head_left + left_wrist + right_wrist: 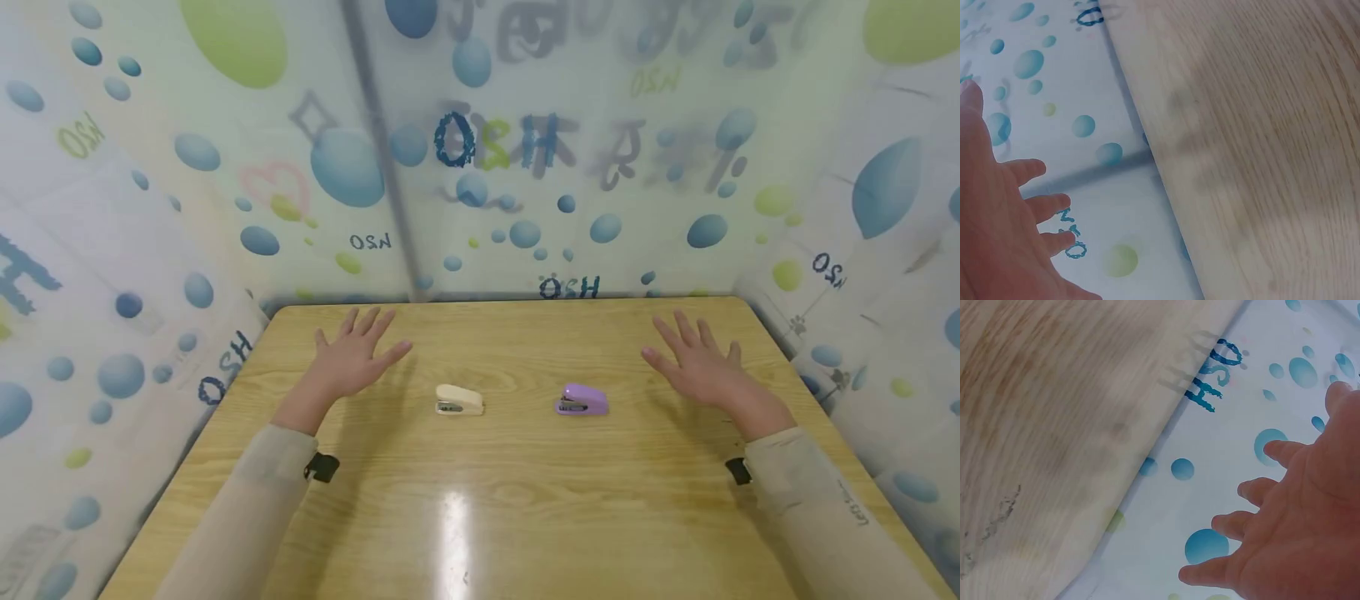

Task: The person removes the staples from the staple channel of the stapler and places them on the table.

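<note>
Two small staplers lie side by side near the middle of the table in the head view: a cream stapler [460, 401] on the left and a purple stapler [582, 400] on the right. My left hand [351, 358] is held out to the left of the cream one, fingers spread and holding nothing. To the right of the purple one, my right hand [701, 365] is stretched out the same way. Each wrist view shows its own hand, the left [1010, 212] and the right [1304, 506], with straight, spread fingers; neither stapler appears there.
The wooden table [525, 492] has a bright light reflection at its front middle. Patterned curtains [510, 208] with blue and green drops stand behind its back edge and along both sides. A dark band [322, 467] sits at the left wrist, another [738, 471] at the right.
</note>
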Demonstrator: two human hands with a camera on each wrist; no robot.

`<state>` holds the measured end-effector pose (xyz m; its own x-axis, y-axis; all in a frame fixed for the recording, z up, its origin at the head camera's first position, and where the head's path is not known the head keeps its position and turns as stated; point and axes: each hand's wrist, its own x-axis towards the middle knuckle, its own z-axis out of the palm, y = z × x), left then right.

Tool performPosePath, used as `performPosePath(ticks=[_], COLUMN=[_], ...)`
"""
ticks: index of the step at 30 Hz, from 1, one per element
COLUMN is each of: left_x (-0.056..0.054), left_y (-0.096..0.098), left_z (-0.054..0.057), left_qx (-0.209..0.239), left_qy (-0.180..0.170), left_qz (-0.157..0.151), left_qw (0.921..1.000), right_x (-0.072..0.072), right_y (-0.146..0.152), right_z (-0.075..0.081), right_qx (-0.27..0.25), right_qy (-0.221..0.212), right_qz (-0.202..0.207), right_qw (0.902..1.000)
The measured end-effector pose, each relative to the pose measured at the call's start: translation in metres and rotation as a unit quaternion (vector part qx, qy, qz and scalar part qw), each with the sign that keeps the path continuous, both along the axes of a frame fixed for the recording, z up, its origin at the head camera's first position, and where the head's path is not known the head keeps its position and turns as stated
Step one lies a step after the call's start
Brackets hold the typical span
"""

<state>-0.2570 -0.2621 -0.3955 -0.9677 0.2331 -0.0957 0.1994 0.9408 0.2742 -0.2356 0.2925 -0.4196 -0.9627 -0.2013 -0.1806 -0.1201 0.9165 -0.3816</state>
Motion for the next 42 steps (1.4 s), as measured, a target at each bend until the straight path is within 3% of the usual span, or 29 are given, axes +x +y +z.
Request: performPosePath(ticks=[4,8,13,19,25,31,35,42], left_x=[-0.001,-0.003,-0.007,-0.009,-0.006,-0.002,0.000,0.004], left_y=[0.007,0.027,0.067,0.122,0.160,0.180,0.189,0.205], left_z=[0.005,0.014,0.020,0.021,0.009,-0.009,-0.022,-0.047], left_qx=[0.001,0.020,0.043,0.029,0.050,0.098,0.123,0.155], left_qy=[0.000,-0.009,-0.010,-0.007,-0.041,-0.083,-0.103,-0.136], left_qz=[-0.003,-0.018,-0.051,-0.101,-0.127,-0.120,-0.111,-0.121], left_qw=[1.0000,0.9996,0.9977,0.9944,0.9898,0.9844,0.9809,0.9710], right_x=[0.003,0.004,0.003,0.001,0.005,0.009,0.011,0.013], right_y=[-0.005,-0.016,-0.034,-0.059,-0.081,-0.094,-0.099,-0.104], right_z=[0.011,0.021,0.030,0.028,0.016,0.006,0.001,-0.008], right_qx=[0.011,0.008,-0.010,-0.026,-0.033,-0.023,-0.057,-0.112], right_qy=[0.002,0.010,0.015,0.021,0.023,0.025,0.019,0.011], right_qz=[0.006,0.016,0.038,0.058,0.075,0.088,0.094,0.113], right_qw=[0.9999,0.9998,0.9991,0.9977,0.9964,0.9955,0.9937,0.9872])
